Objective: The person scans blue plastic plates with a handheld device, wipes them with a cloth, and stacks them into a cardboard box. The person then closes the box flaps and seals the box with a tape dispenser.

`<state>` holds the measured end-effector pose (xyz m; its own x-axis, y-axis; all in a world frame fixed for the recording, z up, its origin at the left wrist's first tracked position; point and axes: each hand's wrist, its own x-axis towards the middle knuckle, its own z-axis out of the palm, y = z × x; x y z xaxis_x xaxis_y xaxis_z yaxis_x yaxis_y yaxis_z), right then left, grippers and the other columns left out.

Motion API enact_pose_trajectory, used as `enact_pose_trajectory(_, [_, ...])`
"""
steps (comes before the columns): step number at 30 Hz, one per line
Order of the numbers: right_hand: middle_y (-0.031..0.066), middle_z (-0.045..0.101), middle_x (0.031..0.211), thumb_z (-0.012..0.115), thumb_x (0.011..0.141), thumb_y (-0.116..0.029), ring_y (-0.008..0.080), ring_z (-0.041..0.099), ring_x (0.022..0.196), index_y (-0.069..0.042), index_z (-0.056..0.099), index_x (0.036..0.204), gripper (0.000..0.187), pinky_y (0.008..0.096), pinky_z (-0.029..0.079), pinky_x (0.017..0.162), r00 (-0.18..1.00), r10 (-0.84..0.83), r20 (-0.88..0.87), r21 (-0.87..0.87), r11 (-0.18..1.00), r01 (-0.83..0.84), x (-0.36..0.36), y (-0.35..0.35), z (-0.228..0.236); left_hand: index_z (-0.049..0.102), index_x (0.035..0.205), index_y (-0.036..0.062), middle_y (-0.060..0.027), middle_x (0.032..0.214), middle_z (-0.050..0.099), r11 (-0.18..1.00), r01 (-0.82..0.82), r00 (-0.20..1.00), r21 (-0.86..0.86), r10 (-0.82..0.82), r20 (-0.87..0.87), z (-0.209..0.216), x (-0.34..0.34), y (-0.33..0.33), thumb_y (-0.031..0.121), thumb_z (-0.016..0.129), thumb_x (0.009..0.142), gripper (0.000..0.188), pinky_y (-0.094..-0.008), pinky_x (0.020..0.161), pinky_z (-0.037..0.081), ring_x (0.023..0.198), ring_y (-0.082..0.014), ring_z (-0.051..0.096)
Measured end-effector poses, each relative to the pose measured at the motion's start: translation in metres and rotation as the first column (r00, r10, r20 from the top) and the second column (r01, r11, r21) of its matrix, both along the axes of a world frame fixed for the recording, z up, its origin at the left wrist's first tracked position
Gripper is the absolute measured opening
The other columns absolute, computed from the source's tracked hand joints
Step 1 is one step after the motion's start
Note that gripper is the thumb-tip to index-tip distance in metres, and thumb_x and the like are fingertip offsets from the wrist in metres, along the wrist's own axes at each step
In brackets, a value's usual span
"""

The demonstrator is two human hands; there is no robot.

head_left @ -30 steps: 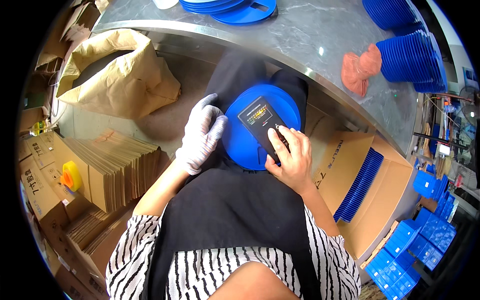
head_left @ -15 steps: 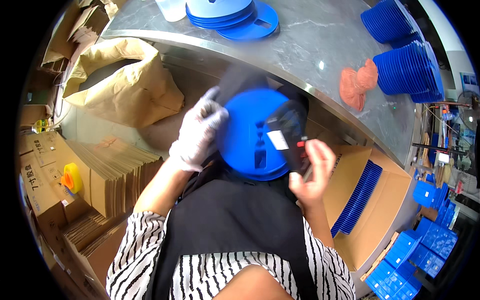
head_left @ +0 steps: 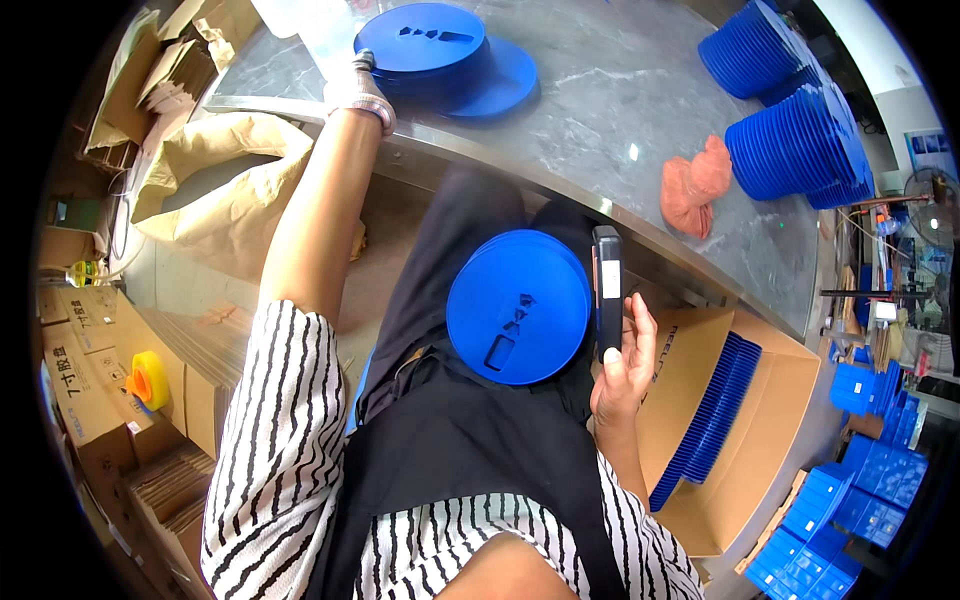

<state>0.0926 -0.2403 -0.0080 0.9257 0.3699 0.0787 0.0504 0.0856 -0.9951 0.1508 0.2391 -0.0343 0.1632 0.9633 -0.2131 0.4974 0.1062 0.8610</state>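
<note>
A black handheld device (head_left: 608, 290) is standing edge-up in the right hand (head_left: 622, 372), just right of blue discs (head_left: 475, 300) resting on the lap. Beyond, the metal table edge (head_left: 605, 207) is curving past. The gloved left hand (head_left: 355, 90) is touching the left rim of a tabletop disc stack (head_left: 425, 45); whether it is gripping, I cannot tell. Grey tabletop (head_left: 590, 110) is stretching between stack and orange cloth (head_left: 693, 190).

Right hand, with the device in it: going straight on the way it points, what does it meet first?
Probably the near edge of the grey table, just past the black device that the right hand holds. Relative height is unclear, so it might pass over or under.
</note>
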Motion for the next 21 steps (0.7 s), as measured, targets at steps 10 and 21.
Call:
enact_pose_trajectory(10, [0.0164, 0.038, 0.14, 0.068, 0.075, -0.016, 0.0285, 0.051, 0.122, 0.003, 0.046, 0.139, 0.071, 0.0404, 0.043, 0.106, 0.898, 0.087, 0.432, -0.321, 0.945, 0.063, 0.001, -0.022, -0.008, 0.056, 0.132, 0.011, -0.0189, 0.118, 0.061, 0.953, 0.151, 0.923, 0.263, -0.231, 0.309, -0.041, -0.073, -0.065, 0.026, 0.056, 0.098, 0.037, -0.0392, 0.101, 0.044, 0.11, -0.0358, 0.058])
enact_pose_trajectory(21, [0.0108, 0.055, 0.122, 0.073, 0.07, -0.013, 0.0359, 0.051, 0.111, -0.012, 0.063, 0.128, 0.06, 0.0476, 0.048, 0.096, 0.562, 0.548, 0.619, -0.711, 0.695, 0.106, -0.01, 0.017, -0.02, 0.068, 0.103, 0.0063, -0.0253, 0.14, 0.049, 0.703, 0.683, 0.721, 0.196, -0.693, -0.025, -0.016, -0.176, -0.244, 0.019, 0.068, 0.087, 0.021, -0.0448, 0.108, 0.039, 0.13, -0.0414, 0.047])
